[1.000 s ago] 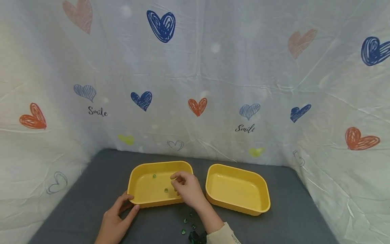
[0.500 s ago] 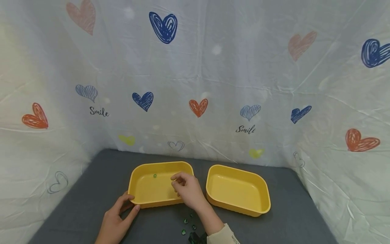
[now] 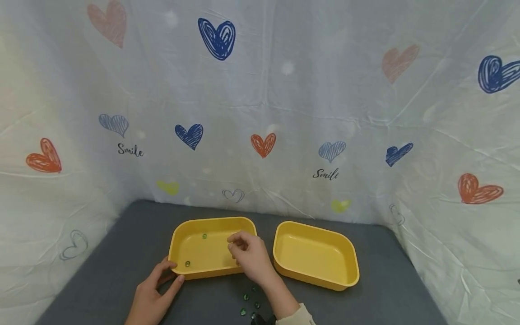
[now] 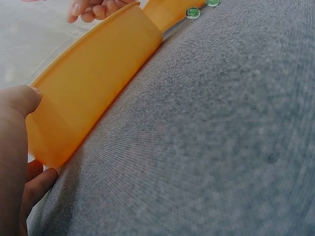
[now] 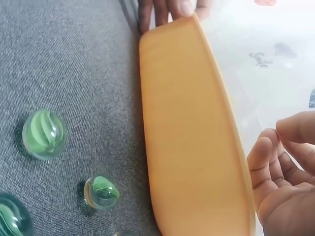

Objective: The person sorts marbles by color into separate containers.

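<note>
My left hand (image 3: pixel 151 294) holds the near left corner of the left yellow tray (image 3: pixel 215 248), thumb and fingers on either side of its wall. Inside that tray lie two green glass marbles, one at the back (image 3: pixel 204 236) and another marble (image 3: pixel 187 263) close to the left fingertips. Over the tray's right side hovers my right hand (image 3: pixel 253 259), its fingers loosely bent. In the right wrist view the right fingers (image 5: pixel 266 152) show nothing between them. Several green swirled marbles (image 5: pixel 45 134) sit on the cloth below the right forearm.
A second yellow tray (image 3: pixel 317 253) stands to the right, with no marbles seen in it. Grey cloth (image 3: pixel 142 239) covers the table. A white curtain (image 3: pixel 260 171) printed with hearts hangs behind. Something dark (image 3: pixel 262 319) lies by the right cuff.
One marble in the left tray has gone from near the right hand to the near left corner; half a second ago it was out of sight. Both hands stay almost still.
</note>
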Available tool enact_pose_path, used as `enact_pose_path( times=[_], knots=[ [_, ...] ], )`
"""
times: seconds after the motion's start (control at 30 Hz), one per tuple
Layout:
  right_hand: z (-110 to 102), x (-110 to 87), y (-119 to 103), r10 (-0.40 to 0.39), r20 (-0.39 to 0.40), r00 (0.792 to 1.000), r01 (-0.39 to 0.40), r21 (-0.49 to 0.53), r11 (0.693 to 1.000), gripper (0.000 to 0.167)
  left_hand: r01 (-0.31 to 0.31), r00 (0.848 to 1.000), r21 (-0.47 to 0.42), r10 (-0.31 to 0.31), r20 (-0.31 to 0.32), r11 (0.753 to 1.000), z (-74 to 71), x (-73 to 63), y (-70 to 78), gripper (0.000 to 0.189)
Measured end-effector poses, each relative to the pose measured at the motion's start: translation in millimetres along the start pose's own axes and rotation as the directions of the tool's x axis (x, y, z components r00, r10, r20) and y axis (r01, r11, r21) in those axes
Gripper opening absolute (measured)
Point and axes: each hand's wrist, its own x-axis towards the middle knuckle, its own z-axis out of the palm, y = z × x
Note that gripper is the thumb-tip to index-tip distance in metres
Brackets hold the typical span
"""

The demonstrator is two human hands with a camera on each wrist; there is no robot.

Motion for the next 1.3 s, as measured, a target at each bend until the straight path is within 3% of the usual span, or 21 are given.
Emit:
enact_pose_path(
  times=[0.23, 0.57, 0.8, 1.3],
  knots=[
    [-3.7, -5.9, -2.5, -0.013, 0.011, 1.000, 0.013, -0.014, 1.000, 0.009, -0.010, 1.000, 0.001, 0.010, 0.008, 1.000, 0.3, -0.6, -0.2, 0.038],
    [-1.4, -24.5, -10.1, 0.023, 0.050, 0.998, -0.028, 0.095, 0.995, 0.014, -0.039, 0.997, 0.043, 0.042, -0.063, 0.998, -5.8, -6.9, -6.5, 0.034],
    [-13.6, -34.1, -7.2, 0.029, 0.022, 0.999, -0.030, 0.079, 0.996, 0.015, -0.064, 0.997, 0.034, 0.065, -0.045, 0.997, 2.1, -0.7, -4.3, 0.034],
    [-27.2, -57.3, 0.6, 0.065, 0.037, 0.997, -0.068, 0.086, 0.994, 0.015, -0.053, 0.998, 0.028, 0.054, -0.024, 0.998, 2.0, -0.9, -0.3, 0.033]
  ],
)
